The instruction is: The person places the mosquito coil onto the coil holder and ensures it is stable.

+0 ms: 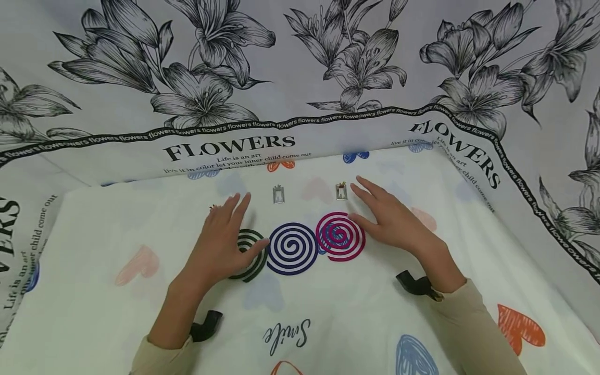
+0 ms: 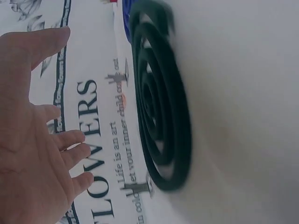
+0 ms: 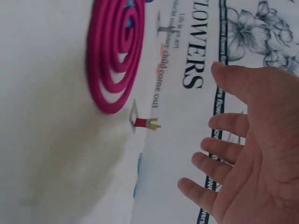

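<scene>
Three spiral mosquito coils lie in a row: a dark green one [image 1: 259, 262], a blue one [image 1: 295, 272] and a magenta one [image 1: 360, 245]. My left hand [image 1: 220, 242] is held over the green coil and hides part of it. In the left wrist view that hand [image 2: 39, 149] has spread fingers and holds nothing. The right hand [image 1: 396, 224] hovers at the magenta coil's right edge, thumb overlapping it in the head view. Its fingers [image 3: 222, 150] are relaxed, with nothing between them. Beyond the coils are small metal coil stands, one in the middle [image 1: 278, 195] and one on the right [image 1: 341, 191].
Another small stand [image 2: 138, 187] shows beyond the green coil in the left wrist view. A white cloth [image 1: 347, 312] printed with hearts covers the table. Flower-printed fabric [image 1: 300, 62] rises behind and at both sides. Black straps [image 1: 206, 325] hang at the wrists.
</scene>
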### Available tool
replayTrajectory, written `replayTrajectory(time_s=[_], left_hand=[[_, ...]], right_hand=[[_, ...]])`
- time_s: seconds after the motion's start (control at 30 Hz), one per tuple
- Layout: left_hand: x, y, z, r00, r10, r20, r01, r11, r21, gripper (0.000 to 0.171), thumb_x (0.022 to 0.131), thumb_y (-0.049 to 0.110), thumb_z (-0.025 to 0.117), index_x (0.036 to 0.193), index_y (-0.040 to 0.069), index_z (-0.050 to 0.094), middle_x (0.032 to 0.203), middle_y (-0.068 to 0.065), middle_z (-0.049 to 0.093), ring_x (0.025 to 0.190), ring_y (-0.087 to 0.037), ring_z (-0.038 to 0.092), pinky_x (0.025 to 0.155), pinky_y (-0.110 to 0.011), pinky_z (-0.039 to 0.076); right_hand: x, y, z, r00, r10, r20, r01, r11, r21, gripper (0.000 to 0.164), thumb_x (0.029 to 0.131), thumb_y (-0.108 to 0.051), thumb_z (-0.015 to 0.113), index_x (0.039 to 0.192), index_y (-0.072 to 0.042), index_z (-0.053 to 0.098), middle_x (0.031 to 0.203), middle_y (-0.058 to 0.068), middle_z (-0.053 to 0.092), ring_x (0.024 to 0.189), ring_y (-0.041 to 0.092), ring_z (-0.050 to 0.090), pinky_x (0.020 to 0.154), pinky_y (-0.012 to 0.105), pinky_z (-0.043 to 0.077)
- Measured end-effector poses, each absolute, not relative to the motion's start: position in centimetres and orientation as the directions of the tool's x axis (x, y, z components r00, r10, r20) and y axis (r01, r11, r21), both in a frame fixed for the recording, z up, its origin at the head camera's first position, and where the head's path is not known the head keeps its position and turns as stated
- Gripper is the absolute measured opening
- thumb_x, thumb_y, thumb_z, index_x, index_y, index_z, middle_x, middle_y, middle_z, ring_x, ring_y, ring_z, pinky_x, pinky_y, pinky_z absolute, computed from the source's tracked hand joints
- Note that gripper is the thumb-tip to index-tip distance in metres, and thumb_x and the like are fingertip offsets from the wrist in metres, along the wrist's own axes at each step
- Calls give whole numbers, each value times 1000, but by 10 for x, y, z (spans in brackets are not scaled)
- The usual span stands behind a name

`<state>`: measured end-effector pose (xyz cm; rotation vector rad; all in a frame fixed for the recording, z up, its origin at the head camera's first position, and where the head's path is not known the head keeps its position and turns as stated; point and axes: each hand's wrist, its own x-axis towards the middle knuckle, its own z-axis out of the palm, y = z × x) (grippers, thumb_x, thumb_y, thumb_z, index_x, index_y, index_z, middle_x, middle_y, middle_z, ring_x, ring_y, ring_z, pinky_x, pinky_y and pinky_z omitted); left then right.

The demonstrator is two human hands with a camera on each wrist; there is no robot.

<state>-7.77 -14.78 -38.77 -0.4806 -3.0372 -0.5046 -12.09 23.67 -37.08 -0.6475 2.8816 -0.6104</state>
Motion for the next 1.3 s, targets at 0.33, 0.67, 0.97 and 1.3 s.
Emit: replayTrajectory(time_s=[0.33,0.67,0.97,1.3], left_hand=[[-89,-89,-382,-925,380,-4,356,870,340,106,90,68,67,169,11,23,176,-16,27,165,-35,21,136,-60,11],[-93,-44,-386,-877,477,-50,433,832,347,101,93,67,65,166,6,31,171,-18,37,162,-38,31,135,-55,22],[-91,-24,-392,-869,488,-80,434,830,349,102,91,69,65,162,1,38,168,-18,42,160,-36,35,134,-52,27],[-90,-8,-397,-845,523,-109,469,825,317,107,87,68,71,161,-1,37,169,-20,38,161,-37,32,134,-51,26]], right_hand=[[-116,227,-374,-852,-504,-140,-378,779,-501,78,101,-41,70,166,-14,36,174,13,31,161,39,32,126,61,36],[-118,232,-385,-845,-512,-156,-372,771,-517,83,96,-37,78,164,-11,39,172,14,36,159,39,36,126,60,37],[-119,236,-391,-836,-523,-163,-390,777,-495,80,95,-36,79,162,-10,43,168,15,43,156,40,41,124,60,40],[-124,240,-401,-818,-545,-186,-407,775,-482,98,85,-56,84,163,-13,42,172,9,39,161,34,35,125,58,40]])
